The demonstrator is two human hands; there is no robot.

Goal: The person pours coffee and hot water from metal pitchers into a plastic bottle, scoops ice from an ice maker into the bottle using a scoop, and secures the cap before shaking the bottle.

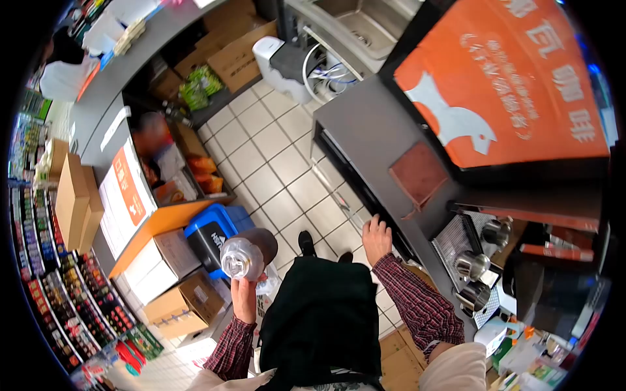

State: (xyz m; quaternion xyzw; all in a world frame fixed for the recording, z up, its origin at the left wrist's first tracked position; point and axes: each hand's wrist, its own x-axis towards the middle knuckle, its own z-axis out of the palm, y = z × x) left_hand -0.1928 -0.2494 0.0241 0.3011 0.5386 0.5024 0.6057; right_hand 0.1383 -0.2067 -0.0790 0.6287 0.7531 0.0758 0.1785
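In the head view, we hold a clear-ended bottle (250, 254) with a dark body in the left hand (244, 298), its grip closed on the near side, over the floor at the left of our dark apron (319, 319). Our right hand (377, 241) is at the front edge of the grey desk (365, 117), fingers bent; we cannot tell whether its grip has hold of anything. We judge the step in hand to be handling the bottle with 1 hand while the other is at the desk front; the next move calls for a firm left hold and a clear path.

Around us, a dark red cloth (418, 174) lies on the desk, below a large orange sign (521, 85), and 3 metal pitchers (472, 265) are farther right. A blue bin (218, 225) and an open cardboard box (186, 303) crowd the bottle's left, so a swing that way could knock them. Tiled floor (280, 202) lies ahead.
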